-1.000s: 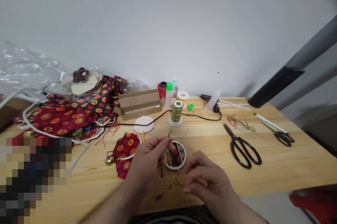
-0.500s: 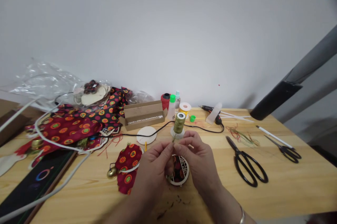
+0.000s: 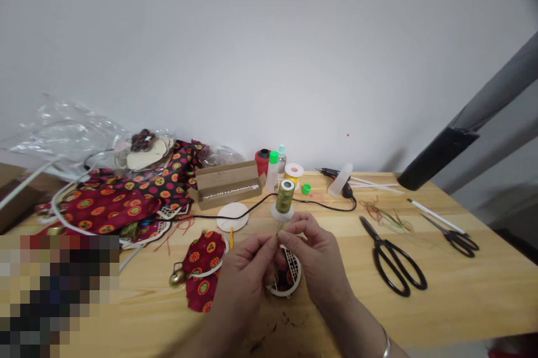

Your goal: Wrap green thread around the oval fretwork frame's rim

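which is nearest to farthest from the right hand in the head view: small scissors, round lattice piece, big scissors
From the right hand:
1. Round lattice piece: to its left, partly covered.
2. Big scissors: to its right.
3. Small scissors: farther right.

Desk (image 3: pixel 458 296): pale wood, set against a plain wall (image 3: pixel 269 55). Right section: large scissors (image 3: pixel 393 257), blades together; smaller scissors (image 3: pixel 458 239) beside a slim white stick (image 3: pixel 437 217); loose threads (image 3: pixel 384 215) between the two pairs. Rear section: glue gun (image 3: pixel 330 173), with a tilted translucent bottle (image 3: pixel 340 180) in front. Its black cable (image 3: pixel 323 205) extends left across a white disc (image 3: pixel 232 224). Behind the disc: open cardboard box (image 3: pixel 229 170), red spool (image 3: pixel 262 165) and upright green-capped bottle (image 3: pixel 273 170). Left rear: clear plastic bag (image 3: pixel 71 128), near patterned fabric (image 3: pixel 113 198).
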`<state>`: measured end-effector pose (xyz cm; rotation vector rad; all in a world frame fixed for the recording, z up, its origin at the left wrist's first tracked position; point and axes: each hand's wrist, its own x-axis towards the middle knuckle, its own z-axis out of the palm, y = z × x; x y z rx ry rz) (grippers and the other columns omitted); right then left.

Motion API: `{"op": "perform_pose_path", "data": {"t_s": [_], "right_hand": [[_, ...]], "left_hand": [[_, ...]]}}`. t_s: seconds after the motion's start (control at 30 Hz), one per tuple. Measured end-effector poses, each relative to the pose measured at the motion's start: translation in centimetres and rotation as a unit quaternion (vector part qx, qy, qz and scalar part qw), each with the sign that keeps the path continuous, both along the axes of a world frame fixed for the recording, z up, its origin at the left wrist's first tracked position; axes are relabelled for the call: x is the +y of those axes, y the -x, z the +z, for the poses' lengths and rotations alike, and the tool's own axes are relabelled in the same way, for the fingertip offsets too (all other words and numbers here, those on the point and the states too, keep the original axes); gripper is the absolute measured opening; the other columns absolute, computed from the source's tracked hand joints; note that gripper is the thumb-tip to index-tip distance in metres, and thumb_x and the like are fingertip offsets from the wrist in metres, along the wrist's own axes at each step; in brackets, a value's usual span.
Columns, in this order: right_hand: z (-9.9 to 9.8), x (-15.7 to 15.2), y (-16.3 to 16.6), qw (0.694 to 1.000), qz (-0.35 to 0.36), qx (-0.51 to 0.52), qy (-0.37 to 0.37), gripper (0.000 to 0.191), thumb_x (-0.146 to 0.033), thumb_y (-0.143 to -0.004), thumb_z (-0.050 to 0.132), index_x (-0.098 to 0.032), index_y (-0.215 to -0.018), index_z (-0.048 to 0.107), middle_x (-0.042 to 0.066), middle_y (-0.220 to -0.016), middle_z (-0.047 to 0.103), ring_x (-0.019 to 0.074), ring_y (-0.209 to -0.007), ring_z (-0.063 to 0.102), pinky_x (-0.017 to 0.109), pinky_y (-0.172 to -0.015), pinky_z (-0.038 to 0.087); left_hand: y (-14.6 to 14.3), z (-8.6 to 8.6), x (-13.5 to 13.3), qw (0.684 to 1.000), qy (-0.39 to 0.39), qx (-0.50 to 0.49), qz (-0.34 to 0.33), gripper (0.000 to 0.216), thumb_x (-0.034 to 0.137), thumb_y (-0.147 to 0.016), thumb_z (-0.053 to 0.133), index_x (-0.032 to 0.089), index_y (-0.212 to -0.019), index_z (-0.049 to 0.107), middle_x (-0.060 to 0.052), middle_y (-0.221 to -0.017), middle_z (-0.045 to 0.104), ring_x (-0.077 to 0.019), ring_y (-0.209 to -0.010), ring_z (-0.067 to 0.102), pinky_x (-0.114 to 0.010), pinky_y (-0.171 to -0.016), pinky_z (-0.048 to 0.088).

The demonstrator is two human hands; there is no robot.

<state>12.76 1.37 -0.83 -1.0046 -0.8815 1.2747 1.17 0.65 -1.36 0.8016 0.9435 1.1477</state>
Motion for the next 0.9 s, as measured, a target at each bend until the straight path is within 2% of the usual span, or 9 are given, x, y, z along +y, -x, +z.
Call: {"op": "perform_pose_path", "data": {"t_s": [0.1, 0.27, 0.5, 0.63, 0.7, 0.8, 0.9], "right_hand": [[-0.2, 0.0, -0.1, 1.000, 0.001, 0.001, -0.003, 0.013, -0.024, -0.066, 0.073, -0.018, -0.062, 0.062, -0.002, -0.089, 0.044, 0.0052, -0.050, 0.048, 0.022, -0.042, 0.039], [-0.2, 0.0, -0.2, 1.000, -0.013, -0.001, -0.015, 0.012, -0.020, -0.065, 0.073, -0.018, -0.059, 0.062, -0.001, -0.087, 0.044, 0.0104, -0.067, 0.051, 0.022, -0.052, 0.042], [-0.2, 0.0, -0.7, 0.999, -0.029, -0.008, -0.012, 0.013, -0.023, -0.065, 0.073, -0.018, -0.061, 0.063, -0.001, -0.085, 0.047, 0.0103, -0.070, 0.050, 0.021, -0.058, 0.043], [-0.7, 0.6, -1.7, 0.997, -0.075, -0.030, -0.014, 0.009, -0.030, -0.075, 0.067, -0.021, -0.074, 0.065, -0.004, -0.074, 0.054, 0.0095, -0.067, 0.050, 0.022, -0.065, 0.043], [-0.7, 0.8, -2.3, 0.995, -0.086, -0.051, -0.018, 0.011, -0.032, -0.079, 0.063, -0.022, -0.083, 0.067, -0.002, -0.075, 0.060, 0.0113, -0.072, 0.053, 0.024, -0.072, 0.044], [-0.5, 1.0, -3.2, 0.994, -0.047, -0.089, -0.049, 0.020, -0.034, -0.083, 0.058, -0.024, -0.099, 0.066, 0.002, -0.096, 0.067, 0.0153, -0.089, 0.057, 0.029, -0.081, 0.043], [-0.3, 0.9, -3.9, 0.985, 0.056, -0.130, -0.096, 0.036, -0.039, -0.085, 0.055, -0.027, -0.119, 0.058, 0.005, -0.115, 0.063, 0.0185, -0.106, 0.054, 0.033, -0.088, 0.041]], "left_hand": [[0.1, -0.1, 0.0, 1.000, 0.003, 0.006, -0.009, 0.025, 0.034, -0.072, 0.070, 0.012, -0.061, 0.067, 0.005, -0.048, 0.047, -0.0033, -0.041, 0.029, -0.016, -0.040, 0.022], [0.2, -0.5, -0.1, 1.000, 0.001, 0.010, -0.013, 0.022, 0.033, -0.072, 0.070, 0.013, -0.062, 0.069, 0.005, -0.048, 0.046, -0.0041, -0.044, 0.030, -0.017, -0.043, 0.023], [0.3, -0.2, -0.2, 0.997, -0.011, 0.070, -0.016, 0.023, 0.036, -0.071, 0.070, 0.013, -0.069, 0.071, 0.005, -0.049, 0.044, -0.0054, -0.046, 0.029, -0.018, -0.043, 0.023], [0.7, -0.2, -0.1, 0.994, -0.018, 0.108, -0.025, 0.026, 0.038, -0.073, 0.067, 0.012, -0.067, 0.069, 0.006, -0.047, 0.040, -0.0059, -0.046, 0.028, -0.019, -0.043, 0.022], [0.9, -0.2, -0.1, 0.992, -0.027, 0.123, -0.020, 0.026, 0.037, -0.074, 0.066, 0.012, -0.068, 0.069, 0.006, -0.047, 0.039, -0.0062, -0.046, 0.029, -0.019, -0.043, 0.022], [1.0, -0.2, 0.0, 0.993, -0.031, 0.114, -0.019, 0.024, 0.037, -0.074, 0.067, 0.013, -0.068, 0.069, 0.006, -0.048, 0.040, -0.0064, -0.046, 0.030, -0.019, -0.044, 0.022], [1.0, -0.2, -0.1, 0.994, -0.028, 0.096, -0.036, 0.024, 0.036, -0.074, 0.067, 0.014, -0.064, 0.067, 0.006, -0.048, 0.039, -0.0066, -0.046, 0.029, -0.020, -0.044, 0.023]]}}
